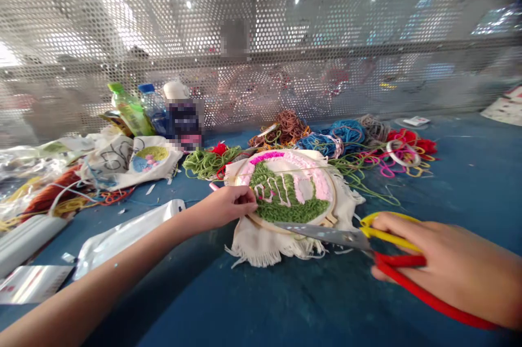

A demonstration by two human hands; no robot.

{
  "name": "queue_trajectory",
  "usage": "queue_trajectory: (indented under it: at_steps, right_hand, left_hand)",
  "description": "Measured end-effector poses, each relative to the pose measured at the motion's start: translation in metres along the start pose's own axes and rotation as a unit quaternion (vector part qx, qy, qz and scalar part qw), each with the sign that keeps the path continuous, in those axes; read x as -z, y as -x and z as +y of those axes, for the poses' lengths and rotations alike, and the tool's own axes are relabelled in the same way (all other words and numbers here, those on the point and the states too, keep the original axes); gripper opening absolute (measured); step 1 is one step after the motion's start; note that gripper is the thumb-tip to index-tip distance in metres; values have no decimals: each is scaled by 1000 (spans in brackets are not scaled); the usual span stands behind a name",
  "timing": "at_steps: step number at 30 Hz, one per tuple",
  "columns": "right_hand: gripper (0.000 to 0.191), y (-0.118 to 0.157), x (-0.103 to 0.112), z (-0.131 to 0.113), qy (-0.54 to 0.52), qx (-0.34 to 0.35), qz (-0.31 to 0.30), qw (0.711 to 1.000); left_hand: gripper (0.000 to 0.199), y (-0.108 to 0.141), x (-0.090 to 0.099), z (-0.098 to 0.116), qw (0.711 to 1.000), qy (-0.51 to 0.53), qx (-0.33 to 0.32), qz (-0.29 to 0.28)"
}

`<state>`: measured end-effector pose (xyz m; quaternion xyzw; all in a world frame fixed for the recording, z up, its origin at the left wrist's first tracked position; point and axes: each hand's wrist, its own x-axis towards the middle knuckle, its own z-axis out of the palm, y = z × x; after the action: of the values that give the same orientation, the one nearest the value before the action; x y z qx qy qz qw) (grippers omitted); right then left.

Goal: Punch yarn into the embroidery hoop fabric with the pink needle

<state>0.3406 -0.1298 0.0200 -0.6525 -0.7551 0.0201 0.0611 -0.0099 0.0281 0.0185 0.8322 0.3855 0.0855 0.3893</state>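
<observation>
Although the right hand [452, 265] is slightly blurred, its fingers can be seen grasping the yellow and red handles of a pair of scissors [326, 234] at the near right of the blue table [244, 309]. The blades point leftward, their tip at the near edge of a round hoop [334, 200], which sits at the middle of the table with fringed white cloth [263, 246] spreading out around it. At the hoop's left edge, the left hand [230, 205] has its thumb and fingertips pinched together; whether cloth, rim or a strand lies between them cannot be told. Green and pink stitching fills much of the hoop. Left of that forearm lies a white packet [122, 238]. Just beyond the hoop are heaps of green yarn [207, 163], brown yarn [290, 126] and blue yarn [346, 135], with red yarn [422, 146] farther right. At the far left, a green-capped bottle [132, 110] stands beside a blue-capped bottle [151, 105], both before a perforated screen [285, 10].
</observation>
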Motion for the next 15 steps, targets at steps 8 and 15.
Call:
queue_trajectory:
  at_steps: [8, 15]
  right_hand:
    - [44, -38, 3, -32, 27, 53, -85, 995]
    - [50, -44, -2, -40, 93, 81, -45, 991]
  left_hand:
    - [20, -1, -2, 0, 1000, 31, 0, 5]
    - [20, -2, -5, 1, 999, 38, -1, 18]
